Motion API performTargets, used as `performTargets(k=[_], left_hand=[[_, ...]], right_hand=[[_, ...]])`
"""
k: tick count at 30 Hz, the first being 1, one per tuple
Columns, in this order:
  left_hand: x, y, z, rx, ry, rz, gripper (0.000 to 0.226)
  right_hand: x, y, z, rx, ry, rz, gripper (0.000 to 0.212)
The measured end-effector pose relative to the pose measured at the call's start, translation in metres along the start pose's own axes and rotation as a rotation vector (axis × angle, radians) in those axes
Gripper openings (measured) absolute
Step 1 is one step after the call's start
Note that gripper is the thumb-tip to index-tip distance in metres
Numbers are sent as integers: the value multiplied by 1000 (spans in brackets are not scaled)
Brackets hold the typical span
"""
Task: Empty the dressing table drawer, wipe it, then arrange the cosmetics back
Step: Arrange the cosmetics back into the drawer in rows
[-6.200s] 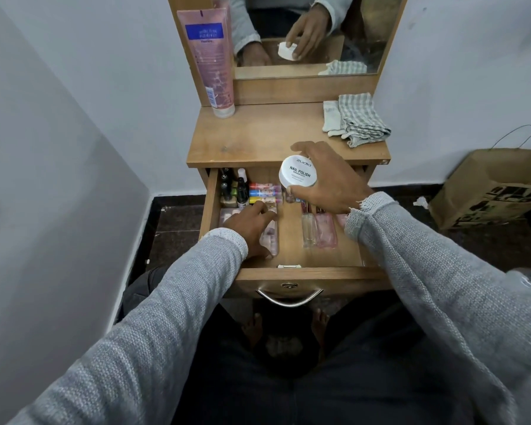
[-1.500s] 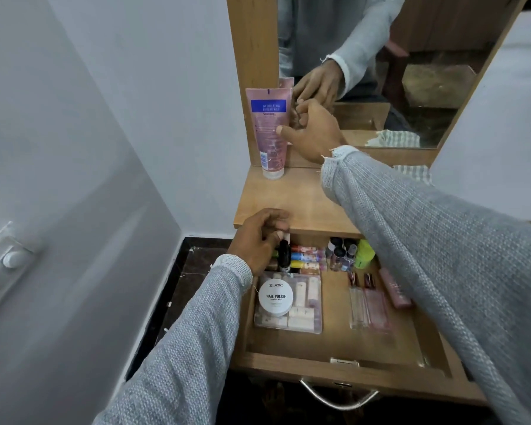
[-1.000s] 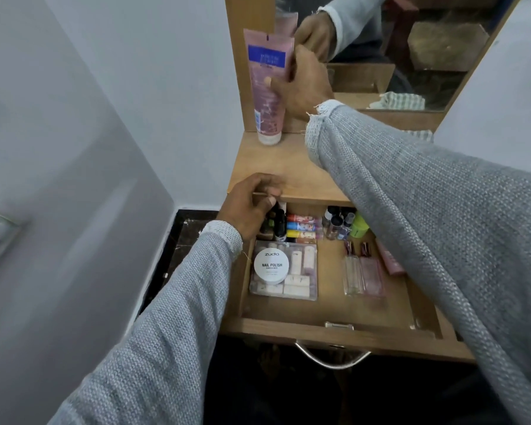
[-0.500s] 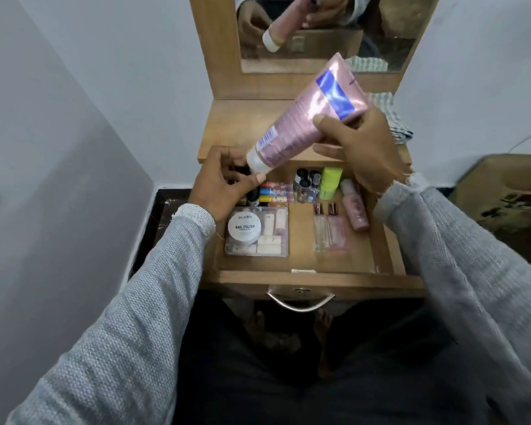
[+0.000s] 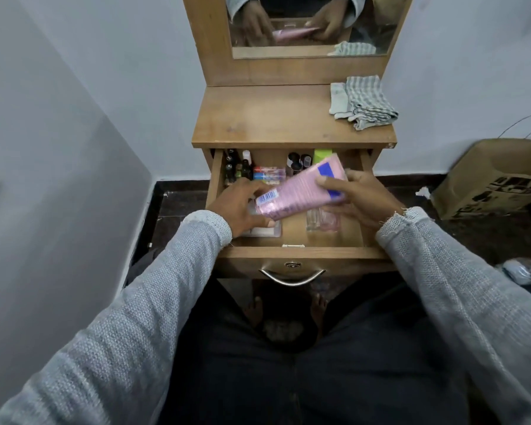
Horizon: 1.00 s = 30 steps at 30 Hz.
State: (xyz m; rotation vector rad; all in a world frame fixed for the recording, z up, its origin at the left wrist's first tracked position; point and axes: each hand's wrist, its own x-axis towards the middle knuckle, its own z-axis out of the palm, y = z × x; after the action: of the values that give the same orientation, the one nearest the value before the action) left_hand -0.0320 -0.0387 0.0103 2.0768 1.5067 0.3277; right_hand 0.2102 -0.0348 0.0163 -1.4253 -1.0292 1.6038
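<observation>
The wooden drawer (image 5: 295,252) stands pulled out below the table top. A large pink tube (image 5: 298,191) with a blue label lies slanted over the drawer. My right hand (image 5: 359,199) grips its upper, flat end and my left hand (image 5: 242,207) holds its cap end. Small dark bottles (image 5: 235,168), coloured sticks (image 5: 269,174), a green container (image 5: 322,154) and clear perfume vials (image 5: 322,220) lie in the drawer. A clear plastic case (image 5: 265,231) shows partly under my left hand; the white jar on it is hidden.
A folded checked cloth (image 5: 364,102) lies at the back right of the table top (image 5: 273,118), under the mirror (image 5: 307,23). A cardboard box (image 5: 497,176) and a plastic bottle (image 5: 524,269) sit on the floor to the right. The wall stands close on the left.
The pink tube was taken from beside the mirror and brought down over the drawer. My left hand left the dark bottles and now holds the tube's cap end.
</observation>
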Motion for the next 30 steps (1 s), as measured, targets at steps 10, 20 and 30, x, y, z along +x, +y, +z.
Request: performTargets(k=[10,20,30], left_hand=[[-1,7,5,315,-226,22,63],[7,9,2,364,-363,-8,60],[8,5,0,192,-337,-9,57]], right_hand=[[9,5,-16,-774,-160,210,42],[13,13,-12,-875,-161,262,50],[4,-2,-17,-732,-181,222,28]])
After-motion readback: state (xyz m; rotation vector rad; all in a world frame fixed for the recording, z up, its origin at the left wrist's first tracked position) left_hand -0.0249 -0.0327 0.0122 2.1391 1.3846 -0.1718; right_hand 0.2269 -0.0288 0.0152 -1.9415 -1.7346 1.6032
